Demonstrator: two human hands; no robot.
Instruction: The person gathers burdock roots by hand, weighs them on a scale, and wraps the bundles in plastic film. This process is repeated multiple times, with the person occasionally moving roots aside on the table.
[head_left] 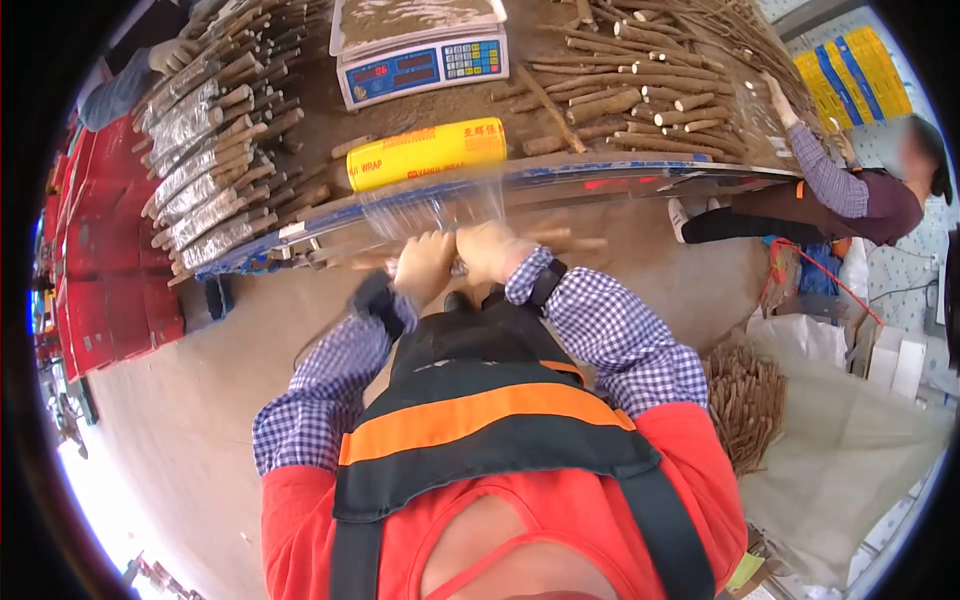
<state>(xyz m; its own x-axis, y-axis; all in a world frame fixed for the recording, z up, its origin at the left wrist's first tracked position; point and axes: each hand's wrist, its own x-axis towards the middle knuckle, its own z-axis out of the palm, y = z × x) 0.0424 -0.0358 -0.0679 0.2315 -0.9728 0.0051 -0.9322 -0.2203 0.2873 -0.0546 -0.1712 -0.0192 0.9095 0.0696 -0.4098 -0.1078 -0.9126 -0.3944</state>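
My left hand (pixel 425 266) and my right hand (pixel 490 250) are closed side by side around a bundle of brown sticks (pixel 570 240), held in front of the table's edge. Stick ends show to both sides of my hands. Clear plastic film (pixel 435 212) stretches from the bundle up to a yellow wrap roll (pixel 427 153) lying at the table's near edge. The middle of the bundle is hidden by my fingers.
A scale (pixel 420 60) stands behind the roll. Wrapped stick bundles (pixel 205 175) are stacked at left, loose sticks (pixel 660 85) at right. A person (pixel 850 190) reaches onto the table at right; another person's hand (pixel 174 56) is at upper left. Red crates (pixel 115 250) stand at left.
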